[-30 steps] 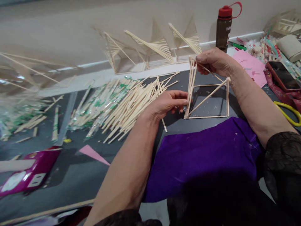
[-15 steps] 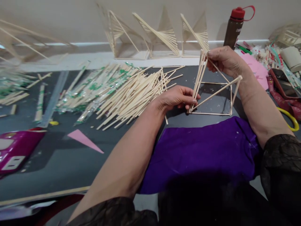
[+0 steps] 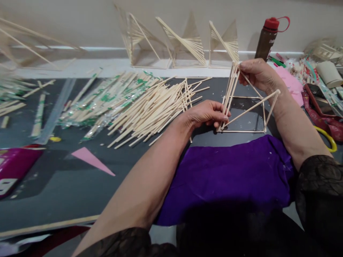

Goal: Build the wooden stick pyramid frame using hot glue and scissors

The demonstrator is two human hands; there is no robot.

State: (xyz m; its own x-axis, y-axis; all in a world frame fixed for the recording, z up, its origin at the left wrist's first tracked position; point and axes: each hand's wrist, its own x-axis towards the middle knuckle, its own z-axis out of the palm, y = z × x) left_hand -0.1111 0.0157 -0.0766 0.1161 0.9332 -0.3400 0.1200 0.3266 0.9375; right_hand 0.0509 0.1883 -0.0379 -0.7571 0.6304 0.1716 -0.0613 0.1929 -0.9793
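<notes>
A small open frame [image 3: 244, 131] built of wooden chopsticks stands on the grey table at the right of centre. Several upright chopsticks [image 3: 230, 88] form its left side, close together and leaning. My left hand [image 3: 207, 113] is closed around their lower ends, thumb and fingers pinching near the frame's bottom left corner. At the upper ends, my right hand [image 3: 258, 73] pinches with thumb and forefinger. Which single stick each hand grips is hard to tell. A slanting chopstick [image 3: 252, 109] runs from the lower left corner up to the right corner.
Loose chopsticks [image 3: 150, 114] lie heaped left of my left hand, beside plastic-wrapped ones [image 3: 107, 94]. Finished twisted stick models [image 3: 187, 41] stand along the wall. A bottle [image 3: 266, 39], a phone [image 3: 318, 100], yellow-handled scissors [image 3: 332, 141] and a purple cloth [image 3: 227, 175] surround the frame.
The view has shifted slightly, so the table items at left sit further left. Both hands keep their places on the frame, the left fingers a little closer about the sticks.
</notes>
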